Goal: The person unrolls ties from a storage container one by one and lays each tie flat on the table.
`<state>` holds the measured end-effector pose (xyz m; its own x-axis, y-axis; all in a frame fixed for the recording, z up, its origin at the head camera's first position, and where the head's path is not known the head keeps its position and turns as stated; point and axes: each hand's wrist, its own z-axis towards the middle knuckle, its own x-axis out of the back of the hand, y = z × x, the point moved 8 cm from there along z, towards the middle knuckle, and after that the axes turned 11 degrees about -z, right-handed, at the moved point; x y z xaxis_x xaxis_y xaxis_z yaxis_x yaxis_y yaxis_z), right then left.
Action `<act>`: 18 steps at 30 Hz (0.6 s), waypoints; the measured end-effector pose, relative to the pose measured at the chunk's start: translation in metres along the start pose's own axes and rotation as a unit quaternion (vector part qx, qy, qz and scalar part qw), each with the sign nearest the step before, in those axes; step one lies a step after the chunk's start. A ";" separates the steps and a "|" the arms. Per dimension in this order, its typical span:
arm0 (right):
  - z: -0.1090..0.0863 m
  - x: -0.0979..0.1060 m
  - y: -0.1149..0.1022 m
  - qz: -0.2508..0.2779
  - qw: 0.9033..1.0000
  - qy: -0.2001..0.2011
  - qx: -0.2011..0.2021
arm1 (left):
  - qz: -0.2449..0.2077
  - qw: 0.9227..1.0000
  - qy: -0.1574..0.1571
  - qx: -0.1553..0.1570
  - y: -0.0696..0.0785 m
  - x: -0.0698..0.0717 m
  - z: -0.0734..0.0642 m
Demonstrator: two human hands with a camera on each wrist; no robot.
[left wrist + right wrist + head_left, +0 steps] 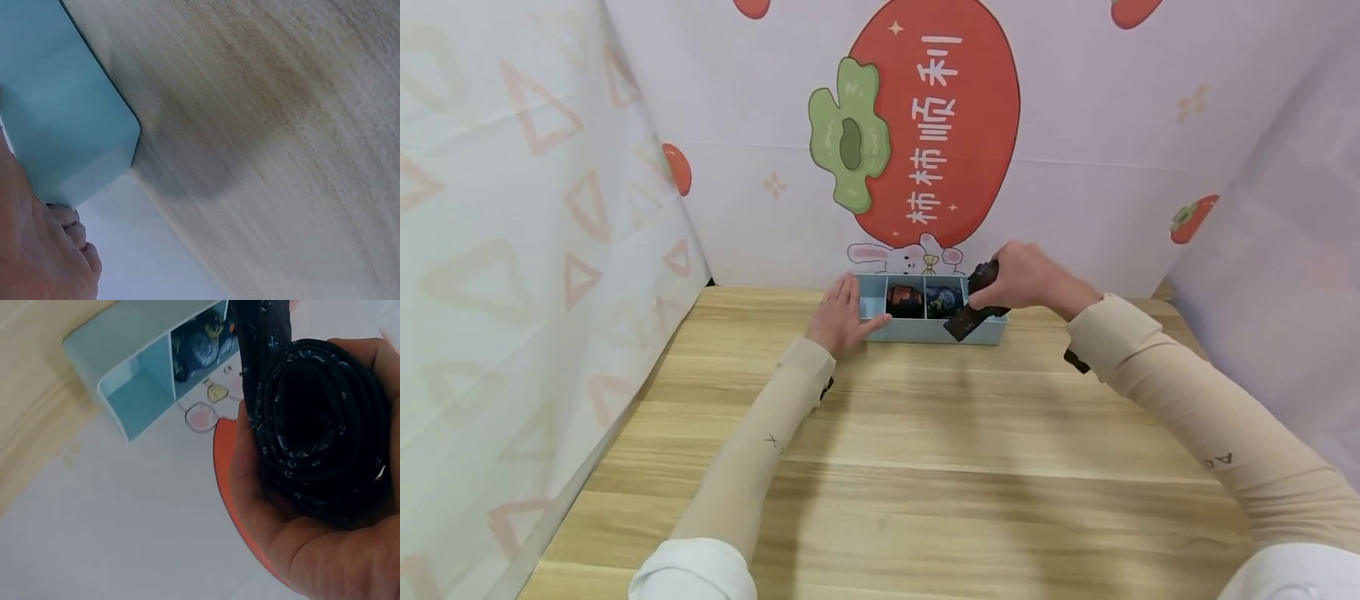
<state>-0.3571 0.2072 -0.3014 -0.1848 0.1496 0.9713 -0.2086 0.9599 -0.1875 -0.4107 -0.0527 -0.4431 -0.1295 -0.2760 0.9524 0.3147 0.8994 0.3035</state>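
A light blue divided box (pixel 925 332) stands at the table's back edge. Dark rolls fill two middle compartments: a red-patterned one (pixel 905 302) and a blue-patterned one (pixel 943 302). My left hand (pixel 838 315) rests on the box's left end, fingers straight, thumb spread along the front wall. Over the right end compartment, my right hand (pixel 1021 279) grips a dark rolled necktie (pixel 306 419) with small pale marks. Its loose end (pixel 964 322) hangs down in front of the box. In the right wrist view, bare blue floor shows in the end compartment (pixel 140 394).
The wooden table (pixel 880 467) reaches from the box toward the body. A patterned cloth (pixel 760 217) with a big red persimmon hangs just behind the box. More cloth (pixel 512 275) closes off the left side, and another (pixel 1285 275) the right.
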 end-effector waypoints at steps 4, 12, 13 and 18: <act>-0.006 -0.013 -0.004 0.032 0.999 -0.021 -0.012 | 0.001 1.000 0.001 -0.002 -0.001 -0.002 0.002; -0.012 -0.051 -0.018 0.067 0.996 -0.062 -0.017 | 0.000 1.000 0.000 -0.003 -0.004 -0.003 0.003; -0.013 -0.056 -0.019 0.071 0.995 -0.065 -0.016 | -0.001 1.000 0.000 -0.004 -0.004 -0.002 0.003; -0.015 -0.081 -0.024 0.089 0.994 -0.067 -0.017 | -0.001 1.000 0.000 -0.005 -0.002 -0.001 0.003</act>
<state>-0.3226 0.1759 -0.3735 -0.3431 0.2874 0.8942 -0.1296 0.9284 -0.3481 -0.4137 -0.0531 -0.4450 -0.1309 -0.2783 0.9515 0.3229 0.8955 0.3063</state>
